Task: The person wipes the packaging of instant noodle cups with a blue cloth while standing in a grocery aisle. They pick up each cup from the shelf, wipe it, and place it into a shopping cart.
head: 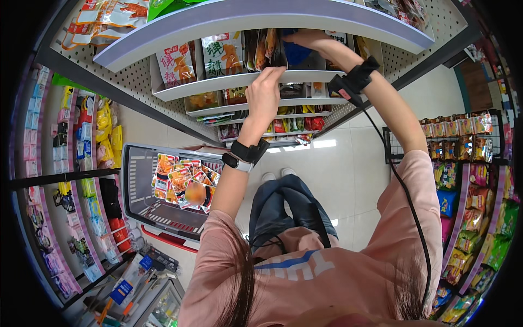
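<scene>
My right hand reaches into a compartment of the snack shelf, under the overhanging upper shelf. It is on a soft blue cloth; part of the hand is hidden. My left hand is at the front lip of the same shelf, fingers bent and close together. Its fingertips are beside the lower edge of upright snack packets with dark and orange prints. Whether it grips them I cannot tell. Left of these stand a white and green packet and a white and red packet.
A grey shopping basket with several flat food packets stands at my left. Above is the upper shelf's edge; lower shelves hold more snacks. Goods racks line the right. A black cable runs from my right wrist.
</scene>
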The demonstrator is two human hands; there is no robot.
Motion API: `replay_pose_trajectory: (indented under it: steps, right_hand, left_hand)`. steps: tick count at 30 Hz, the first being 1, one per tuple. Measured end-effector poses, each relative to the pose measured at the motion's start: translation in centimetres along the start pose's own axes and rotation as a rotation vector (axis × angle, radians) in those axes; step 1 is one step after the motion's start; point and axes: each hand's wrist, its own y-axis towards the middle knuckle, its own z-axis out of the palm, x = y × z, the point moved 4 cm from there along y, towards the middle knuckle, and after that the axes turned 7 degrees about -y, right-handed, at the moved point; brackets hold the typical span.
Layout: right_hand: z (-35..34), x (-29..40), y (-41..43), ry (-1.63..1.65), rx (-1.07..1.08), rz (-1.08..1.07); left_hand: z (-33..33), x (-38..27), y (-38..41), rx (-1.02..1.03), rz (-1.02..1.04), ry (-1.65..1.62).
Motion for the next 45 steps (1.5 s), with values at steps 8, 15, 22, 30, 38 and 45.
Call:
replay_pose_trajectory:
  steps: [8, 15, 22, 30, 38, 45]
  right_hand:
    - [-3.1, 1.5, -3.0, -0.045, 0.397, -0.054]
    - [-3.3, 3.5, -5.3, -0.498, 0.219, -0.270]
    - [-1.6, 1.0, -10.6, -0.303, -0.187, -0.277]
    - [-4.1, 1.0, -6.4, 0.119, 0.200, -0.208]
    - [-2.9, 1.9, -3.2, -0.362, 0.624, -0.212]
    - [-1.2, 2.2, -1.2, -0.540, 0.697, -0.246]
  left_hand:
    - [0.6, 1.0, -0.3, -0.041, 0.028, 0.002]
    - [0.2, 0.2, 0.4, 0.074, 0.037, 0.071]
    - [0.3, 0.1, 0.2, 0.040, 0.051, 0.113]
    - [-0.4, -0.2, 0.6, 0.118, 0.051, 0.057]
    - [-0.2, 0.5, 0.6, 0.144, 0.045, 0.033]
    - [0.1, 1.7, 0.4, 0.111, 0.063, 0.068]
